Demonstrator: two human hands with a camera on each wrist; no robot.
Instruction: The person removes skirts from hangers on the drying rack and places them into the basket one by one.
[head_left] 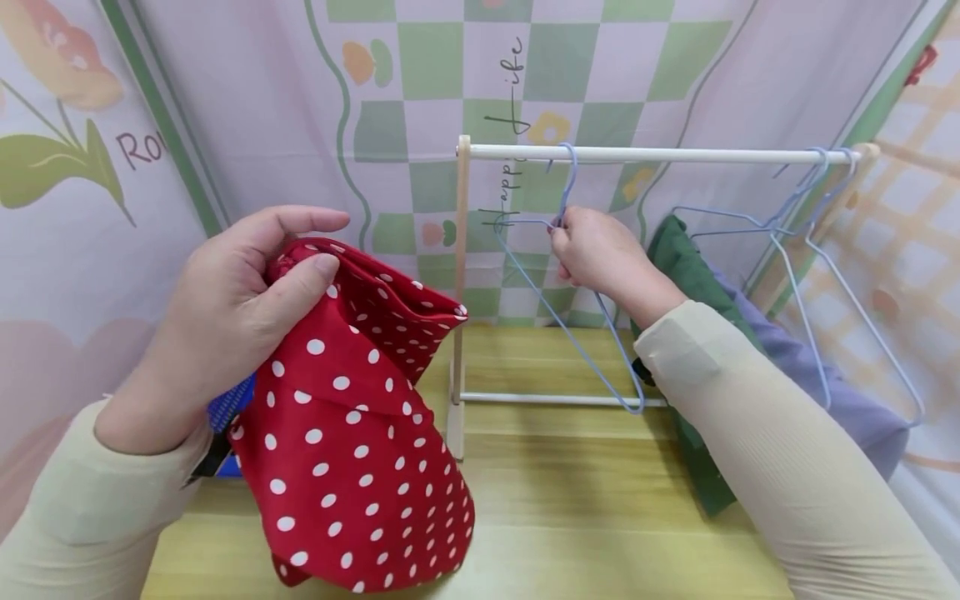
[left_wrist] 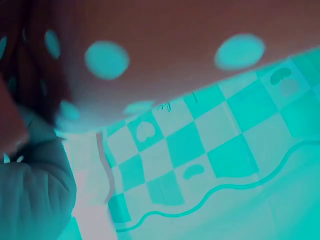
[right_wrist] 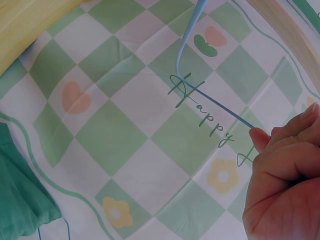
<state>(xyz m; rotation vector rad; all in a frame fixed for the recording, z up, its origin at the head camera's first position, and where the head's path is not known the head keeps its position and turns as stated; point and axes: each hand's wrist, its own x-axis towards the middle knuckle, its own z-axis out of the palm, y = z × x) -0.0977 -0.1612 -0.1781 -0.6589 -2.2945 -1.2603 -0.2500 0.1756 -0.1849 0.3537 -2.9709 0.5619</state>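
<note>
My left hand (head_left: 217, 308) grips a folded red garment with white polka dots (head_left: 360, 467), its thumb lying over the near side. The cloth hangs down in front of the table. In the left wrist view the same dotted garment (left_wrist: 165, 65) fills the top, with the colours off. My right hand (head_left: 600, 250) pinches a light blue wire hanger (head_left: 573, 177) just under its hook, which is at the white rail (head_left: 675, 155). Seen from the right wrist, the hanger wire (right_wrist: 215, 101) runs into my fingers. No garment is on this hanger.
A small rack with a wooden post (head_left: 461, 275) stands on the wooden table (head_left: 555, 533). More hangers (head_left: 798, 196) hang at the rail's right end. A green cloth item (head_left: 708, 487) and a purple one (head_left: 870, 425) are below them. Something blue (head_left: 231, 404) shows behind my left wrist.
</note>
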